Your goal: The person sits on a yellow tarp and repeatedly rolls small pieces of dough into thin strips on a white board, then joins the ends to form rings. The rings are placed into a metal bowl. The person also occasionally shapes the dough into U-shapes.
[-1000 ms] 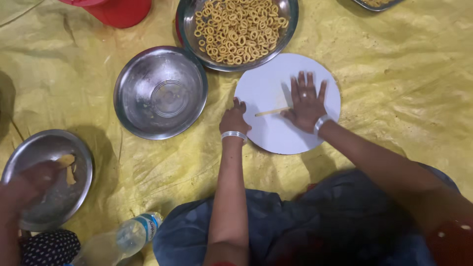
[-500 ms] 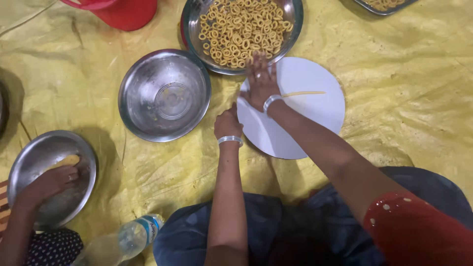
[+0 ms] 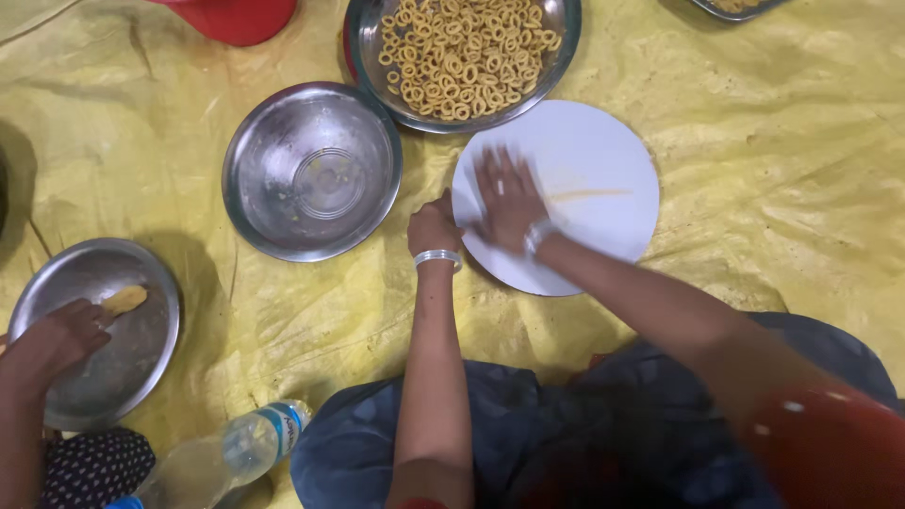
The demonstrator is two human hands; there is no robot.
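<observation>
**Right hand back on the white disc, a thin dough strand lying beside it**

Seen from above, a person sits on a crinkled yellow sheet (image 3: 782, 160) with a round white disc (image 3: 603, 141) in front of them. The right hand (image 3: 507, 200) lies flat, palm down, on the left part of the disc, fingers spread apart and blurred with motion. Half a second ago this hand was higher, at the disc's upper left edge next to the bowl of rings; it has since come down and inward onto the disc. A second ago it was further right, near the disc's middle.

The left hand (image 3: 434, 229) rests at the disc's left edge, fingers curled together into a loose fist touching the rim, much where it was in both earlier views. A silver bangle (image 3: 437, 257) circles that wrist.

A thin, pale yellow dough strand (image 3: 589, 195) lies on the disc, just right of the right hand's fingertips and not under them.

Above the disc, touching its top edge, is a steel bowl of small dough rings (image 3: 462, 52). To the left sits an empty steel bowl (image 3: 311, 170). At far left another person's hand (image 3: 57, 335) reaches into a steel plate (image 3: 132, 349) holding a lump of dough (image 3: 124, 300). A plastic bottle (image 3: 222, 457) lies at the bottom.
</observation>
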